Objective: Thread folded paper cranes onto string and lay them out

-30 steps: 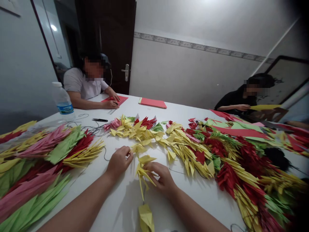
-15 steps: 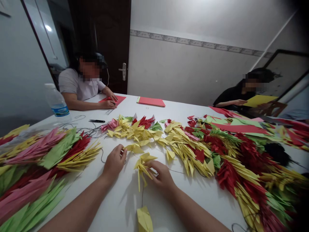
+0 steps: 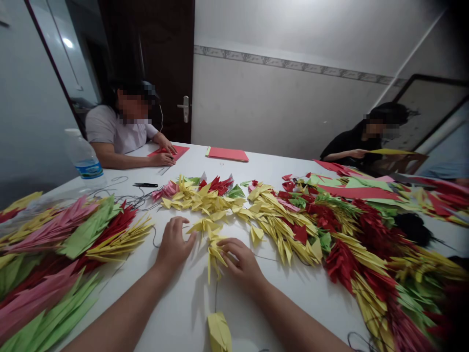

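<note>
My left hand (image 3: pixel 175 242) rests on the white table (image 3: pixel 183 303) with its fingers loosely curled and nothing in them, next to a folded yellow paper piece (image 3: pixel 203 226). My right hand (image 3: pixel 240 263) pinches a cluster of yellow folded papers (image 3: pixel 214 254) strung on a thin dark thread (image 3: pixel 216 293). That thread runs down toward another yellow folded paper (image 3: pixel 219 332) near the table's front edge.
Stacks of pink, green, red and yellow folded papers (image 3: pixel 62 244) lie at left; a long heap (image 3: pixel 330 230) spreads right. A water bottle (image 3: pixel 85 159) and black pen (image 3: pixel 145 185) lie at the back left. Two people sit at the far side, with red sheets (image 3: pixel 227 154).
My left hand has let go of the yellow piece it pinched and moved slightly left, fingers now resting on the table. My right hand keeps its hold on the strung cluster.
</note>
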{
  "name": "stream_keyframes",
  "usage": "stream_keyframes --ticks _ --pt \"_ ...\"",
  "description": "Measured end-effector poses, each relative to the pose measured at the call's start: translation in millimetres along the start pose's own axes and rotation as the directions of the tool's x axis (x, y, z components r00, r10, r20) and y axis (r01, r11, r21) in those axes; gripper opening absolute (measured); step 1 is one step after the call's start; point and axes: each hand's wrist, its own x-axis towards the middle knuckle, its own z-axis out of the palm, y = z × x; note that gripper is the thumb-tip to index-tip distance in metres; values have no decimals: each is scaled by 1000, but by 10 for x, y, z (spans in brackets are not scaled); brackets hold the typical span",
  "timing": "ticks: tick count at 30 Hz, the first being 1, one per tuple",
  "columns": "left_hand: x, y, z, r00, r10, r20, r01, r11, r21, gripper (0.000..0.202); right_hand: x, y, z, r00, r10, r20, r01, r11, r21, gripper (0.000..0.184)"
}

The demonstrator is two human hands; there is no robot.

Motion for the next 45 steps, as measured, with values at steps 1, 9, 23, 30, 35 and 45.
stream_keyframes --ticks 1,9,23,30,35,45 --pt "-15 32 -37 997 61 -50 -63 997 -33 15 6 -3 -4 1000 1 -26 -1 1000 4 12" --pt "-96 238 -128 861 388 329 -328 918 -225 59 15 11 -6 995 45 -84 -42 998 38 12" --pt "-94 332 1 894 46 445 165 891 -423 41 19 -1 7 994 55 -92 -48 996 78 16" --pt "-113 361 59 857 -20 515 372 715 -591 39 36 13 -20 976 209 -60 -189 950 249 23" --pt "-107 355 34 868 18 496 341 704 -623 37 35 44 4 944 330 -6 -307 885 351 27" --pt "-108 341 22 801 17 599 403 723 -560 32 40 24 -16 958 286 22 -274 892 360 27"
